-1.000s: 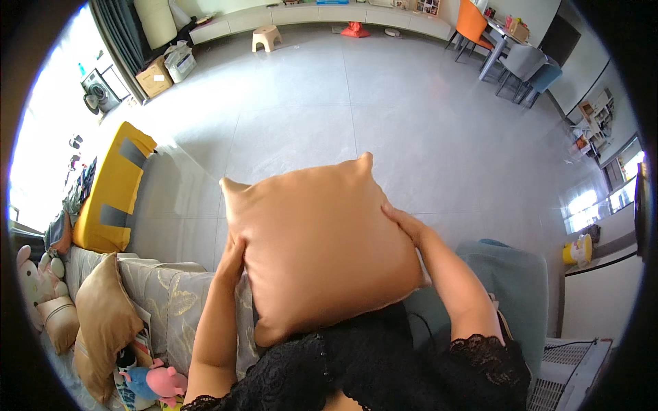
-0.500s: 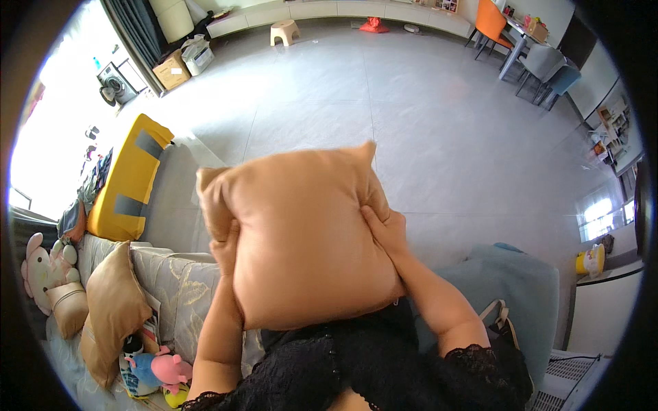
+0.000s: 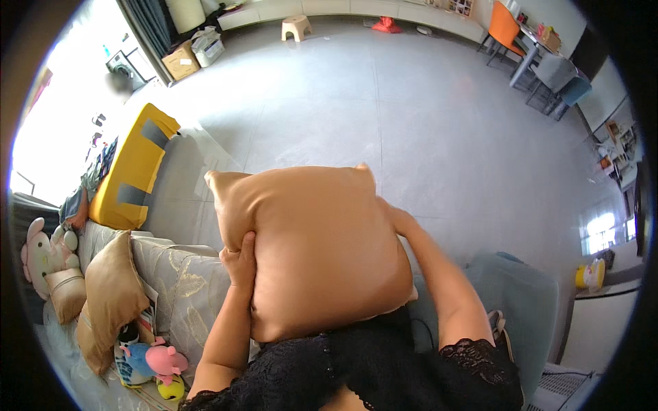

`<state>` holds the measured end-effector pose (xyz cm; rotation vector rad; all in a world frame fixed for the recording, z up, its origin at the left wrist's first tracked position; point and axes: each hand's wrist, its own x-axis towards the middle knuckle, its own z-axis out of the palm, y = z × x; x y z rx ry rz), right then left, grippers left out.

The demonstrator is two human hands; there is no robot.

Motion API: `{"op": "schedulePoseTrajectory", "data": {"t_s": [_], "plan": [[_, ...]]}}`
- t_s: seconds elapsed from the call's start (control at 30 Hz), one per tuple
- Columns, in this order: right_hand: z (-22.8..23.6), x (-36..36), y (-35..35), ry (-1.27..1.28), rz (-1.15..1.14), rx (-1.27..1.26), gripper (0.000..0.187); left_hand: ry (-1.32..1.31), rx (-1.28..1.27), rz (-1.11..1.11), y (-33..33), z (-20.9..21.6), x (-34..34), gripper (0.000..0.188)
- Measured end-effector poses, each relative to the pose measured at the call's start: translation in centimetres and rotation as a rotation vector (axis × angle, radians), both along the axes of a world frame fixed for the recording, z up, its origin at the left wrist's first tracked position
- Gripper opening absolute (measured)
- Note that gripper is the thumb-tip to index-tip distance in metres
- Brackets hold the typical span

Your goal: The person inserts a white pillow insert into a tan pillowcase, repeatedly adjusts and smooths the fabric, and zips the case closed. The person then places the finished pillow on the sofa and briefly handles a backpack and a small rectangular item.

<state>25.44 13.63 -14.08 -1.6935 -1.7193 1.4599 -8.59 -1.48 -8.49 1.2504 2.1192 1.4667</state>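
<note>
A plump tan cushion (image 3: 319, 246) with a satin sheen is held up in front of my torso. My left hand (image 3: 240, 260) grips its left side, the thumb pressed on the near face and the other fingers mostly tucked out of sight. At the upper right edge, my right hand (image 3: 392, 214) holds the cushion from the side, its fingers hidden behind the fabric. The cushion's lower edge rests against my black lace top.
On the left, a patterned grey sofa (image 3: 185, 281) carries another tan cushion (image 3: 116, 277), a pink plush toy (image 3: 166, 359) and a white plush rabbit (image 3: 44, 257). A yellow panel (image 3: 133, 168) stands beyond. Blue-grey upholstery (image 3: 510, 301) lies at right; a beige stool (image 3: 295, 27) is far ahead.
The cushion has dropped slightly and shifted right. My right hand has slid up and around its right edge, so the thumb no longer shows. The view has also shifted a little.
</note>
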Motion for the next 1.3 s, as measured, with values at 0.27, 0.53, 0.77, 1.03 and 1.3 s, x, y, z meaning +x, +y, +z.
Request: {"op": "schedulePoseTrajectory", "data": {"t_s": [0.27,0.53,0.77,1.03,1.3], "plan": [[6.3,0.8,0.7,0.915,-0.148,-0.333,0.096,0.106,0.320,-0.225,2.2,4.3,-1.5,0.053],[16.9,1.4,1.7,1.461,-0.393,0.254,0.082,0.909,0.911,-0.805,1.5,12.3,-1.9,0.013],[3.9,4.9,-3.4,1.241,-0.181,-0.338,0.065,0.941,0.132,-1.044,-2.5,6.0,-6.1,0.034],[15.3,0.6,-0.8,0.288,0.179,-0.052,0.058,0.461,-0.086,-0.743,1.0,13.0,-3.8,0.029],[8.6,-2.3,-12.6,-0.191,0.268,0.771,0.071,0.674,-0.309,-0.710,-4.2,6.7,3.7,0.092]]}}
